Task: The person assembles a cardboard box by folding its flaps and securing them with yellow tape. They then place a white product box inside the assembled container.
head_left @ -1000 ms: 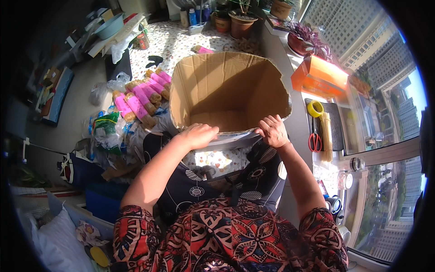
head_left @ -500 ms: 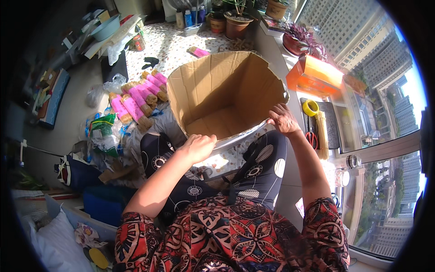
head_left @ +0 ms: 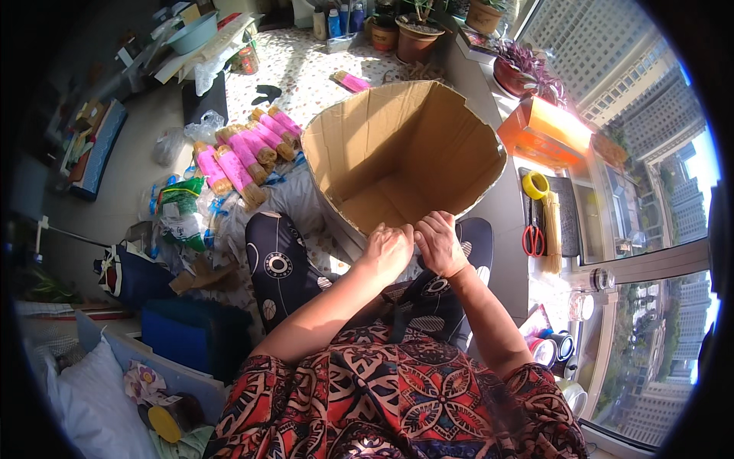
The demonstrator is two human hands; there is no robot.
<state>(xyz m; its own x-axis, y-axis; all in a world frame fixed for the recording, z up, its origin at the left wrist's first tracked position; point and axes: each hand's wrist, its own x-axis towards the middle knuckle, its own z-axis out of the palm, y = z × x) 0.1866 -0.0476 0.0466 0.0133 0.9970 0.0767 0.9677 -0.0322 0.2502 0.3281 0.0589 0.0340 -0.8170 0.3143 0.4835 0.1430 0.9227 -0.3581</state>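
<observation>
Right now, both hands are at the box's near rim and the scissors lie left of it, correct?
No, the head view shows the scissors lying right of the box. Left hand and right hand at its near rim: correct.

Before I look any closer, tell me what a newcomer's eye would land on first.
Probably the big open cardboard box in the middle, with the left hand and right hand close together at its near edge. After that, likely the pink-wrapped bundles heaped to its left and the bright orange box at upper right.
</observation>
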